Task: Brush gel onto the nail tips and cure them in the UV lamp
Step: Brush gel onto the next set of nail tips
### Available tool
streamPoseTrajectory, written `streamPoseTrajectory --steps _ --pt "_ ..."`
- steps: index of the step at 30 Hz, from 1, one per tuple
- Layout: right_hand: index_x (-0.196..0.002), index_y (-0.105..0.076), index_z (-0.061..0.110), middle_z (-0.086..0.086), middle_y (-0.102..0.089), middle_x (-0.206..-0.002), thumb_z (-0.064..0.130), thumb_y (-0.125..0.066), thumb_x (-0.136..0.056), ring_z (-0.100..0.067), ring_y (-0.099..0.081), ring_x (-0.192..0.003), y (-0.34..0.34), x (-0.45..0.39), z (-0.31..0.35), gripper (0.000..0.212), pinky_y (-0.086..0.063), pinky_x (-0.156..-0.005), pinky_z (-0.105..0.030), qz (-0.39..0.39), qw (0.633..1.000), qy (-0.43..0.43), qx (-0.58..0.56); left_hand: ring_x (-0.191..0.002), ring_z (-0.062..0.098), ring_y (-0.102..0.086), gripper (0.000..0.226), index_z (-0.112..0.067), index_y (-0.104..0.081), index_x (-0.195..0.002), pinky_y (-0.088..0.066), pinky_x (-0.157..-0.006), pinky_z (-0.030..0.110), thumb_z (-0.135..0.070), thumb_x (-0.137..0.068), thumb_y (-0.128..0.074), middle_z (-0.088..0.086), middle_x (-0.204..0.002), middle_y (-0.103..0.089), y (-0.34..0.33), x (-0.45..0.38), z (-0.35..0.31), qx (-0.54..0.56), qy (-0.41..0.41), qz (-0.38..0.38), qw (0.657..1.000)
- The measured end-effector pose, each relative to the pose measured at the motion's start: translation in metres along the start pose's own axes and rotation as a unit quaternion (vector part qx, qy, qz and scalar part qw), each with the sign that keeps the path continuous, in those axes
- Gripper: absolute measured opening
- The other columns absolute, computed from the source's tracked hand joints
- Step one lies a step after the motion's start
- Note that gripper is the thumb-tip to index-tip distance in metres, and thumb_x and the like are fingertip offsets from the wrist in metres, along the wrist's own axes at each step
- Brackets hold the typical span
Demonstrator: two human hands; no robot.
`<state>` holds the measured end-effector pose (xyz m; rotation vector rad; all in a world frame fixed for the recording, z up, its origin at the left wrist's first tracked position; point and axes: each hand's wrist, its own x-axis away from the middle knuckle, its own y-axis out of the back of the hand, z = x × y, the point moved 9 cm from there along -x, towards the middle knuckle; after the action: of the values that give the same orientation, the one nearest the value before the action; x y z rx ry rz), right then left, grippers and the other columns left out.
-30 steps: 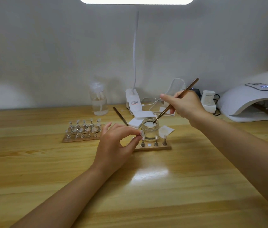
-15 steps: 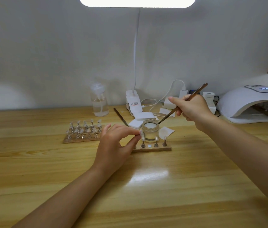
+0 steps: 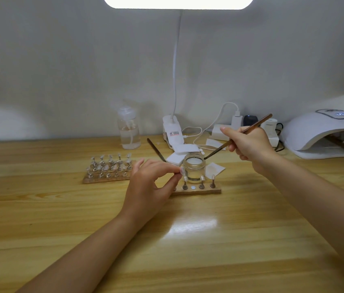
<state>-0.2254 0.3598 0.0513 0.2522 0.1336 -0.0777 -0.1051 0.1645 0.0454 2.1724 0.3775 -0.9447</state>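
Right hand [image 3: 249, 144] pinched the brush [image 3: 238, 136], bristle end at the rim of the gel jar [image 3: 194, 167] on the table [image 3: 188, 240]. Left hand [image 3: 152, 182], fingers [image 3: 166, 169] clamped on one nail tip [image 3: 181, 171] beside the small holder strip [image 3: 196, 190]. UV lamp [image 3: 323, 134] stood far right (something already inside, I couldn't tell what). Risk as I judged it: gel dripping off the bristles in transit, or the pinched tip slipping under brush pressure
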Motion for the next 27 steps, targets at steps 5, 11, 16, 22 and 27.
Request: streamPoseTrajectory --steps 5,11,16,22,27 --pt "-0.061 -0.05 0.016 0.003 -0.054 -0.043 0.036 -0.062 -0.086 -0.003 -0.039 -0.034 0.004 0.012 0.004 0.034 -0.031 -0.035 -0.013 -0.032 0.996 0.012 -0.088 -0.089 0.002 -0.055 0.017 -0.018 -0.071 -0.086 -0.032 -0.098 0.058 -0.007 -0.073 -0.074 -0.016 -0.087 -0.065 0.0 0.0 -0.001 0.001 0.002 -0.001 1.0" --pt "-0.072 -0.055 0.015 -0.002 -0.063 -0.05 0.038 -0.054 -0.088 -0.006 -0.05 -0.035 -0.022 0.051 0.019 0.028 -0.039 -0.038 -0.014 -0.003 0.973 0.134 -0.186 -0.084 0.002 -0.058 0.015 -0.018 -0.071 -0.085 -0.031 -0.1 0.055 -0.008 -0.075 -0.073 -0.018 -0.081 -0.064 0.001 0.001 0.0 0.006 0.018 -0.001 1.0" --pt "-0.083 -0.063 0.021 0.011 -0.065 -0.063 0.034 -0.045 -0.087 -0.005 -0.062 -0.054 -0.032 0.081 0.03 0.023 -0.047 -0.051 -0.012 -0.005 0.95 0.295 -0.105 -0.084 0.0 -0.057 0.013 -0.018 -0.071 -0.085 -0.032 -0.1 0.051 -0.009 -0.075 -0.073 -0.018 -0.083 -0.064 0.001 0.0 0.002 0.007 0.017 -0.003 1.0" --pt "-0.071 -0.064 0.016 0.01 -0.064 -0.066 0.02 -0.048 -0.093 0.003 -0.06 -0.064 -0.04 0.09 0.027 0.027 -0.042 -0.059 -0.006 0.007 0.947 0.305 -0.096 -0.086 0.002 -0.056 0.01 -0.016 -0.072 -0.086 -0.034 -0.096 0.042 -0.013 -0.076 -0.071 -0.011 -0.085 -0.067 0.001 0.0 0.003 -0.003 0.013 -0.005 1.0" --pt "-0.066 -0.063 0.019 0.011 -0.062 -0.058 0.028 -0.05 -0.091 0.003 -0.059 -0.06 -0.04 0.092 0.022 0.03 -0.04 -0.054 -0.007 0.001 0.953 0.276 -0.126 -0.086 0.01 -0.058 0.012 -0.017 -0.073 -0.086 -0.034 -0.094 0.042 -0.01 -0.076 -0.072 -0.009 -0.084 -0.068 0.0 0.0 0.006 -0.008 0.028 -0.005 1.0"
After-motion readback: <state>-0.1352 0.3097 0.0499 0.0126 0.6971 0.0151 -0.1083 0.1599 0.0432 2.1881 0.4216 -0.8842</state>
